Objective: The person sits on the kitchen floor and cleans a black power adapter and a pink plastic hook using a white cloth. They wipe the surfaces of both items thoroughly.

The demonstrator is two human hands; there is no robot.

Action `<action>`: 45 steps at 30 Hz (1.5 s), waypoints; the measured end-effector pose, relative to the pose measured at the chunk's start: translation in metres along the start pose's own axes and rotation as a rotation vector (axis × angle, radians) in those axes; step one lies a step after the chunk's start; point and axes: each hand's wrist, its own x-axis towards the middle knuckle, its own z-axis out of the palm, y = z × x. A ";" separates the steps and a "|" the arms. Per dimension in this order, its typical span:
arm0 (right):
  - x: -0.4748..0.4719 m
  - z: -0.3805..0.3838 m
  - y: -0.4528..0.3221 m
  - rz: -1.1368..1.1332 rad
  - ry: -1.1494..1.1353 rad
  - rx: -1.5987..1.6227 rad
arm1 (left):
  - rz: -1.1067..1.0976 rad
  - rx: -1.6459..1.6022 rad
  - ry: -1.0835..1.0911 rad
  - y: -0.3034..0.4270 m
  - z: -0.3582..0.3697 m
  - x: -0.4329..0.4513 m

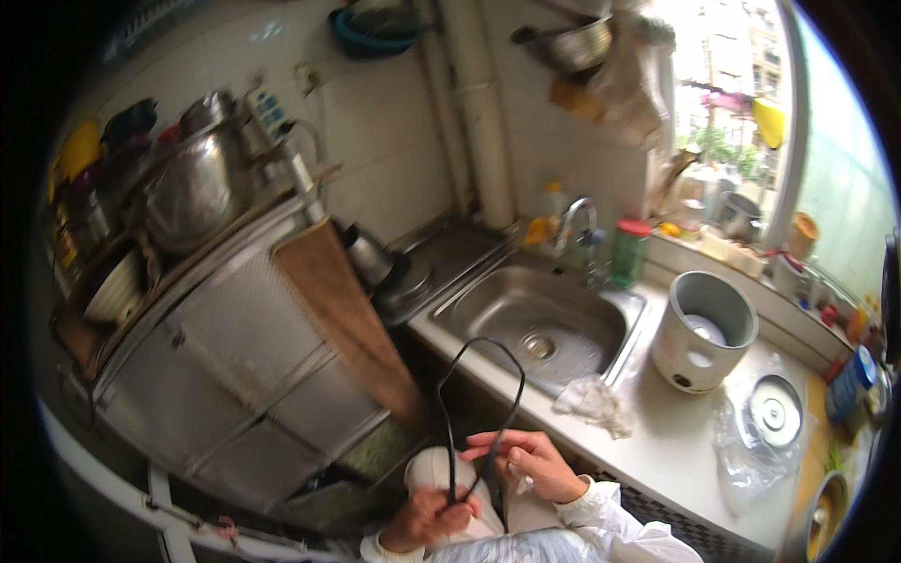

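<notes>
My left hand [428, 517] grips a black power cord [521, 373], low in front of my knees. From that fist the cord rises in a tall loop and comes back down past the fingertips of my right hand [538, 464]. My right index and middle fingers point towards the cord; whether they touch it is unclear. Beneath its curled fingers a small white scrap [524, 484] shows, cloth or paper. On the counter to the right stands a white rice cooker body [693, 369], its grey inside exposed. A round metal-and-white lid [776, 410] lies on a clear plastic bag [739, 464].
Ahead is a steel sink [486, 302] with a faucet [586, 211]; a crumpled rag [598, 405] lies at its front edge. A green jar [631, 257] stands behind. To the left, a metal cabinet [232, 331] bears pots, and a wooden board [338, 310] leans on it.
</notes>
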 end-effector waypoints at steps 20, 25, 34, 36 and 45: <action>-0.017 0.031 -0.062 0.022 -0.112 -0.197 | 0.310 -0.039 -0.111 -0.033 0.001 0.038; -0.016 0.021 -0.037 0.110 -0.215 -0.332 | 0.181 -0.390 -0.260 0.003 0.012 0.053; -0.021 0.001 -0.003 0.129 -0.232 -0.340 | 0.170 -0.251 -0.060 -0.006 0.029 0.058; -0.022 0.000 0.010 0.108 -0.186 -0.356 | 0.170 -0.249 -0.027 -0.004 0.028 0.057; -0.028 0.022 0.020 0.004 -0.085 -0.700 | 0.370 -0.427 0.235 0.010 0.017 0.056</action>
